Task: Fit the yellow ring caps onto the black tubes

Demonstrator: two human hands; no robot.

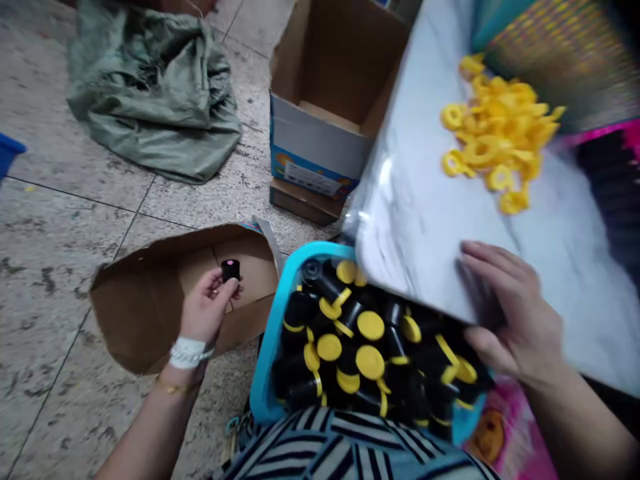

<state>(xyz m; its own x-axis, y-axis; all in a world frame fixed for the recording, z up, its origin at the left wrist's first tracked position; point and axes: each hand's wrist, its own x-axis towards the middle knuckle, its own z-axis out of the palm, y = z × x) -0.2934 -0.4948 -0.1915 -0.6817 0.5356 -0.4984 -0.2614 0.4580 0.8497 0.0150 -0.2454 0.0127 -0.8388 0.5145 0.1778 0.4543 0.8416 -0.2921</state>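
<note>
My left hand (210,303) is closed around a small black cylinder (231,269) with a pink spot at its top. It holds the piece over an open cardboard box (150,293) on the floor. Resting at the edge of the marble-patterned table (415,220), my right hand (515,320) has its fingers stretched out and thumb apart, slightly blurred, with nothing seen in it. Below the table edge, close to my lap, a light-blue basket (280,320) is filled with several black cylinders (395,340) with yellow round ends.
Small yellow plastic parts (505,127) lie piled on the table. Behind the basket stands a tall open carton (320,133). A crumpled green-grey sack (155,93) lies on the speckled floor. Part of a blue container (7,153) shows at the left edge; a pink bag (515,427) lies at lower right.
</note>
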